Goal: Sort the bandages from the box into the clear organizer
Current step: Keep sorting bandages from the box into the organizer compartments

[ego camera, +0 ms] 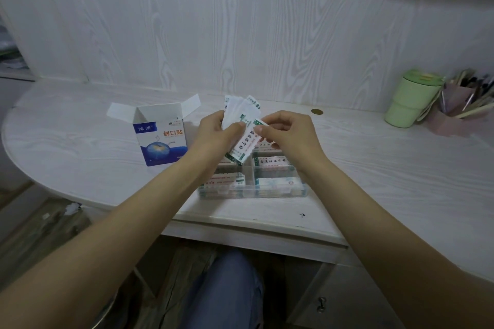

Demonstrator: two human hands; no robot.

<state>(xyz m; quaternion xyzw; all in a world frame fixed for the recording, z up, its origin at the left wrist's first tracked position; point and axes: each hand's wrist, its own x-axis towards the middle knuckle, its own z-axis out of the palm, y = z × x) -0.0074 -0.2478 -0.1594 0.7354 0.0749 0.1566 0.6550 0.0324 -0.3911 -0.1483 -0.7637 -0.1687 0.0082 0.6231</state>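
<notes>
My left hand (pixel 217 132) holds a fanned stack of white wrapped bandages (pixel 239 111) above the clear organizer (pixel 254 192). My right hand (pixel 287 132) pinches the top end of one bandage (pixel 244 145) that hangs slanted from the stack. The organizer lies on the desk below both hands, and several of its compartments hold wrapped bandages (pixel 272 161). The blue and white bandage box (pixel 160 139) stands upright to the left of my hands with its top flaps open.
A green lidded cup (pixel 410 100) and a pink holder of pens and brushes (pixel 459 104) stand at the desk's right rear. A small coin-like disc (pixel 316 111) lies behind my right hand. The desk's front edge (pixel 240 224) is close, my knee beneath it.
</notes>
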